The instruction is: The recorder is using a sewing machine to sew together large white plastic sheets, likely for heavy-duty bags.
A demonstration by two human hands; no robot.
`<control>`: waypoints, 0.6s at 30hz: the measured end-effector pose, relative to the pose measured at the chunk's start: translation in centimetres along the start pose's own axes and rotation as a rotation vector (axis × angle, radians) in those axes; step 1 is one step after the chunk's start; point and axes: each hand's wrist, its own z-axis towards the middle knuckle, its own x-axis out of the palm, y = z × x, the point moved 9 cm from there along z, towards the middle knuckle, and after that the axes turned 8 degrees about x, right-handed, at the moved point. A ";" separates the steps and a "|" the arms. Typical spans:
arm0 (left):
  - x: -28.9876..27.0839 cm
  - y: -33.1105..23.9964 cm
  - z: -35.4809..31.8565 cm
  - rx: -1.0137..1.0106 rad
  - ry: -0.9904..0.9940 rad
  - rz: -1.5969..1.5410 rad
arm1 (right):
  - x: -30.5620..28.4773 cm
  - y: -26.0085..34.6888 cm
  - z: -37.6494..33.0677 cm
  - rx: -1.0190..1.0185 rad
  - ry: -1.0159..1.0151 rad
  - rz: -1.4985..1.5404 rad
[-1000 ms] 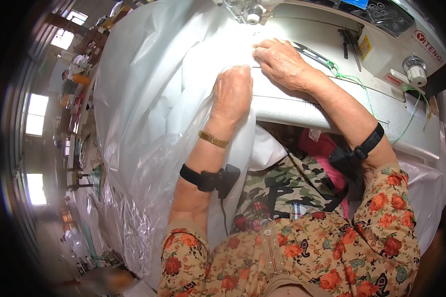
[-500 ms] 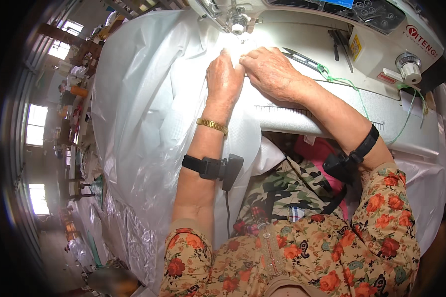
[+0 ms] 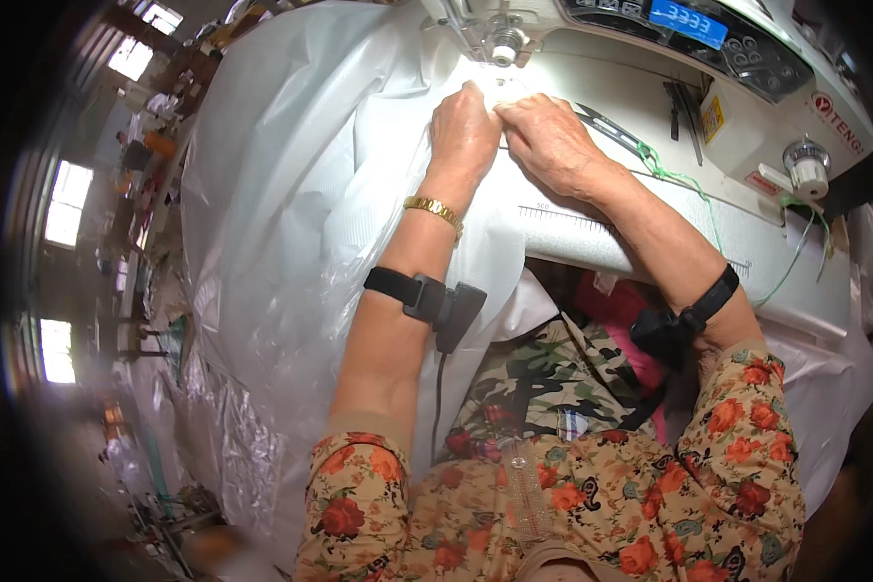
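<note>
Workshop, sewing machine (image 3: 650, 87) on desk. White fabric (image 3: 301, 223) lay across the machine bed. Left hand (image 3: 464, 126) and right hand (image 3: 551, 144), fingers curled, pressed fabric flat just before the needle (image 3: 502, 48). Step, judged: feeding a seam; next calls for steady, even guiding.

The white sewing bench (image 3: 640, 228) carries a white industrial sewing machine (image 3: 747, 87) along its far side. Spread directly on the bench is a large sheet of white translucent plastic fabric (image 3: 291, 213), which spills over the near and left edges. A thin green thread (image 3: 694, 184) trails across the bare bench surface, beside a printed ruler scale (image 3: 563, 215).
</note>
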 end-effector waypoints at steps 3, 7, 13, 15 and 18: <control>-0.3 0.2 0.0 0.010 -0.034 0.029 | -0.9 -1.5 0.8 0.077 -0.177 0.265; -0.3 0.7 -0.5 -0.026 -0.041 -0.022 | -0.4 -5.5 1.9 0.271 -0.278 0.747; -0.5 0.2 -1.2 0.041 -0.096 -0.071 | -0.3 -8.2 3.0 0.328 -0.352 0.909; -0.6 0.0 -1.2 0.061 -0.112 -0.066 | -0.6 -8.4 3.0 0.337 -0.384 0.846; -0.6 0.0 -1.1 0.063 -0.108 -0.083 | -0.8 -8.3 2.9 0.345 -0.431 0.792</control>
